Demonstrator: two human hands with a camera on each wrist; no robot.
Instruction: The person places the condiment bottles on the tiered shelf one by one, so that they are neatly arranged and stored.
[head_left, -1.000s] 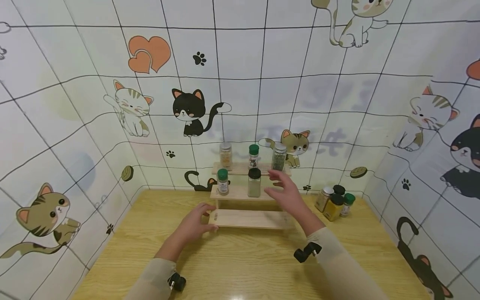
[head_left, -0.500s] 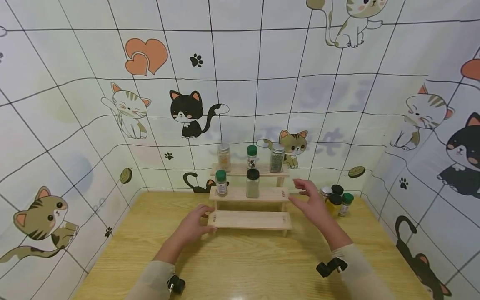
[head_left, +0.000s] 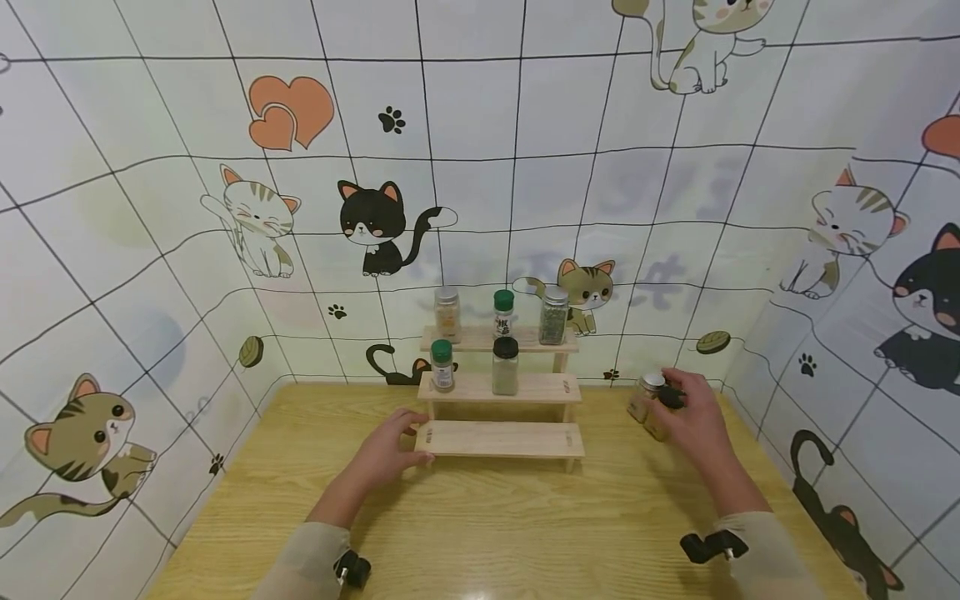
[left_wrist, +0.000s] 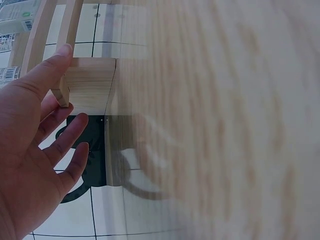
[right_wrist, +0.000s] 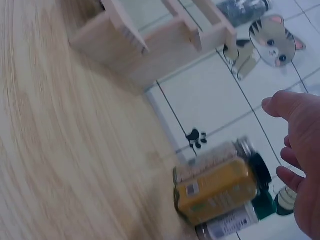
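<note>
Had left hand (head_left: 388,448) pinching the rack (head_left: 498,439) at its 8 o'clock corner, right hand (head_left: 696,417) loosely spread and empty, way nearer the jars (right_wrist: 217,190). Found those standing upright, long axis vertical, roughly 3 o'clock from the rack, 10 from right hand.
</note>
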